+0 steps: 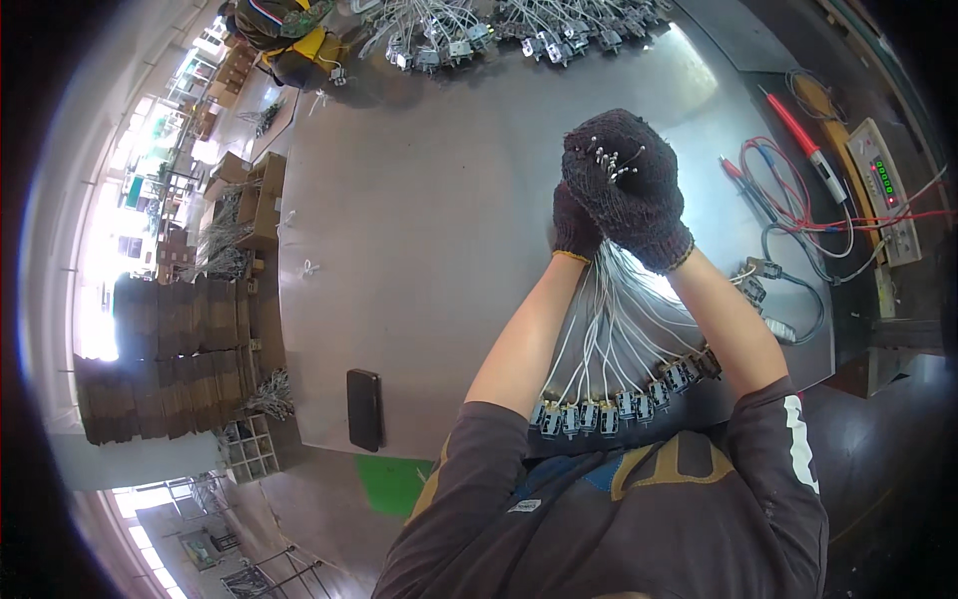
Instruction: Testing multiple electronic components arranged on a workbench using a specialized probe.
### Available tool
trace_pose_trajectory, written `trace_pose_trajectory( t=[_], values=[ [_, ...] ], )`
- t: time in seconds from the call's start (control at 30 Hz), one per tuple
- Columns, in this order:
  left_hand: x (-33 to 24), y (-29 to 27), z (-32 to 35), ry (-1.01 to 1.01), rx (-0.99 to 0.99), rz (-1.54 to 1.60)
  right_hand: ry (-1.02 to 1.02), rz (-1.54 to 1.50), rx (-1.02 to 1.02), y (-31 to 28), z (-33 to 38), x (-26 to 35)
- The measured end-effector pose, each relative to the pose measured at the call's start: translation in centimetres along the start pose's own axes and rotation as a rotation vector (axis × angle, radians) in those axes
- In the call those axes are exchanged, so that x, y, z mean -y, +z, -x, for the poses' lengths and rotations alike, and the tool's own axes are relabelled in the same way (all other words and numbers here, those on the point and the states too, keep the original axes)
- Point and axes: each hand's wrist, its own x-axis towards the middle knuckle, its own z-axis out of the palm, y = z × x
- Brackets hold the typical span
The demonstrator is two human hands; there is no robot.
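Fingers: right hand (627,185) and left hand (575,226), gloved, closed round wire bundle (611,299), ends gathered at fist top | connectors (624,401) hang at 6 o'clock, seemingly untied | similar harnesses (499,35) piled at 12 o'clock on desk (419,220) | tester (883,190) at 3 o'clock.

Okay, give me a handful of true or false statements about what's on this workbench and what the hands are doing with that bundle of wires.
1. Both hands wear dark knit gloves. True: left hand, right hand.
2. The white wire bundle lies flat on the table. False: it hangs from the raised hands, with small connector parts at its lower ends.
3. A black phone lies on the grey table. True.
4. The red probe is held in the right hand. False: it lies on the table beside the test meter.
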Motion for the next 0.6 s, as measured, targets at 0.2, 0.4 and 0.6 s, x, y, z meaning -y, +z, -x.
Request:
trace_pose_trajectory(
  t=[0.2,0.4,0.6],
  values=[
    [-2.2,1.0,0.6,0.204,-0.057,-0.454,0.015,-0.067,0.047,-1.3,-1.0,-1.4],
    [-4.6,1.1,1.1,0.084,-0.099,-0.412,0.204,-0.230,0.023,-2.6,-1.4,0.1],
    [-5.1,2.3,1.2,0.165,-0.004,-0.722,-0.083,0.106,0.029,-4.7,-0.7,-1.4]
  ],
)
